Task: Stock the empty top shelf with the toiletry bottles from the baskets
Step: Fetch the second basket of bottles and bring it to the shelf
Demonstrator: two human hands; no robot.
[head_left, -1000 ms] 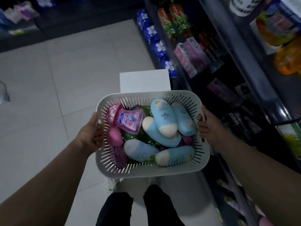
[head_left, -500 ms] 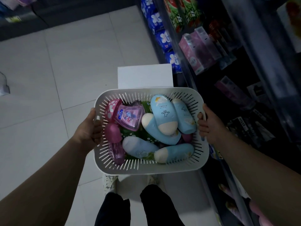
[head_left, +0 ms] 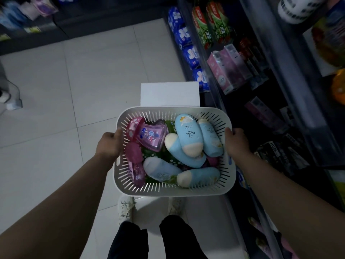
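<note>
Gripping the white basket (head_left: pixel 173 191) by its side rims, left hand (head_left: pixel 110 144) and right hand (head_left: pixel 237 143) both curl tight, holding it above the floor. Inside lie blue bottles (head_left: pixel 188 135) and pink bottles (head_left: pixel 153 136), which look smooth, stiff and probably slippery, so take one round the middle. Stocked shelves (head_left: pixel 233 71) wait beyond, right.

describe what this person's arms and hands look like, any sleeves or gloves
The left arm and right arm are bare up to the frame edge, no sleeve in view. The left hand and right hand wear no gloves; no watch, bracelet or ring shows, though the light is dim.
</note>
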